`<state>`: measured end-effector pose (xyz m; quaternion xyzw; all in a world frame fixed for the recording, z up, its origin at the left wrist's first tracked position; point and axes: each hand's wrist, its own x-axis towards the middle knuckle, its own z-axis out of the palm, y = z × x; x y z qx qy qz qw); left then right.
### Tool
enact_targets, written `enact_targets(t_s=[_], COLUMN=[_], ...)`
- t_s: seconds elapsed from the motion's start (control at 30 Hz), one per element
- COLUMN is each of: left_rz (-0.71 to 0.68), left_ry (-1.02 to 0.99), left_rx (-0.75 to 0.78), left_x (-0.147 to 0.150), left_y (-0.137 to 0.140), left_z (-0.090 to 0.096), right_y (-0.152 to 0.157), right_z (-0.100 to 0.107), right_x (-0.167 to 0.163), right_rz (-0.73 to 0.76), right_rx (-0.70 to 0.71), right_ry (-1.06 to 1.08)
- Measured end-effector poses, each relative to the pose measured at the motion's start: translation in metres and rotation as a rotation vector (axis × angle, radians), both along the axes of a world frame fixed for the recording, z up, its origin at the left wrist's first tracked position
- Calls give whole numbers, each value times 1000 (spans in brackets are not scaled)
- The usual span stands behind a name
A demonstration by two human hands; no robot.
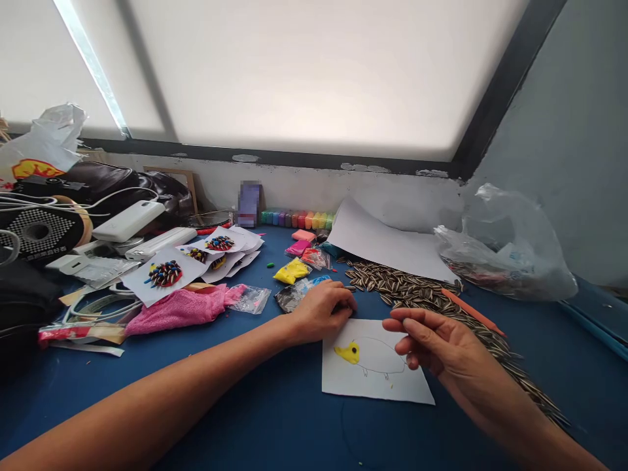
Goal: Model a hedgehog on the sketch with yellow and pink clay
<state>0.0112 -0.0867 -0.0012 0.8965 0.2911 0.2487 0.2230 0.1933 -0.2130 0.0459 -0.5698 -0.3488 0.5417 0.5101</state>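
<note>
A white sheet of paper (377, 386) lies on the blue table, with a pencil outline of a bird-like animal. Its head (348, 354) is filled with yellow clay and has a dark eye. My left hand (321, 309) rests at the sheet's upper left edge, fingers curled inward; whatever they may hold is hidden. Over the sheet's right side is my right hand (436, 343), thumb and forefinger pinched together. Anything between those fingertips is too small to make out. Sunflower seeds (407, 291) are spread behind and to the right of it.
An orange stick-like tool (473, 312) lies on the seeds. Behind my left hand are a yellow clay packet (292, 271) and a black one (289, 299). Finished seed pictures (164, 275) and a pink cloth (181, 312) lie left. A plastic bag (515, 248) stands right.
</note>
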Motion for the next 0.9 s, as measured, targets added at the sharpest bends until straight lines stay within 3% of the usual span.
enact_targets(t_s=[0.2, 0.5, 0.7, 0.9], left_rz=[16, 10, -21, -235], left_ry=[17, 90, 123, 261], left_rx=[40, 102, -16, -233], left_x=[4, 6, 3, -17], left_y=[-4, -9, -6, 9], left_z=[-4, -7, 8, 35], right_y=[3, -1, -2, 0], right_z=[1, 0, 1, -8], right_x=[0, -6, -12, -6], right_rz=[-50, 134, 186, 265], right_rx=[1, 63, 90, 79], right_ry=[-33, -287, -448, -556])
